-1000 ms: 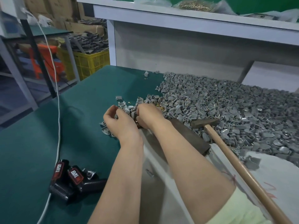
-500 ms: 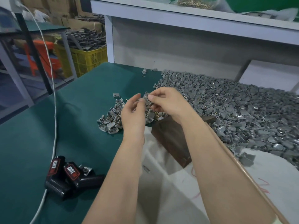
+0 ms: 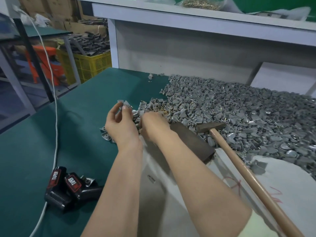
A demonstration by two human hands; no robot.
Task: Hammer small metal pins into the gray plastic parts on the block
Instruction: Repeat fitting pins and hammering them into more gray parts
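Observation:
My left hand (image 3: 120, 124) is raised above the green table and pinches a small gray plastic part (image 3: 126, 104) between thumb and fingers. My right hand (image 3: 154, 126) is lowered palm-down onto the loose parts and small brass pins (image 3: 164, 112) at the near end of the dark block (image 3: 193, 140); its fingertips are hidden. A hammer lies idle with its head (image 3: 210, 126) on the gray parts beside the block and its wooden handle (image 3: 248, 173) running toward me at the right. A huge pile of gray plastic parts (image 3: 239, 113) covers the table's right half.
Two black tape tools labelled TAPER (image 3: 68, 187) lie at the near left on the green table (image 3: 51, 134), beside a white cable (image 3: 54, 117). White cloth (image 3: 196, 211) covers the near table. A shelf (image 3: 188, 12) overhangs the back; a yellow crate (image 3: 92, 64) stands at left.
My right hand has dropped from the raised part down onto the loose parts and pins by the block. My left hand still holds its gray part up. The hammer has come back into view.

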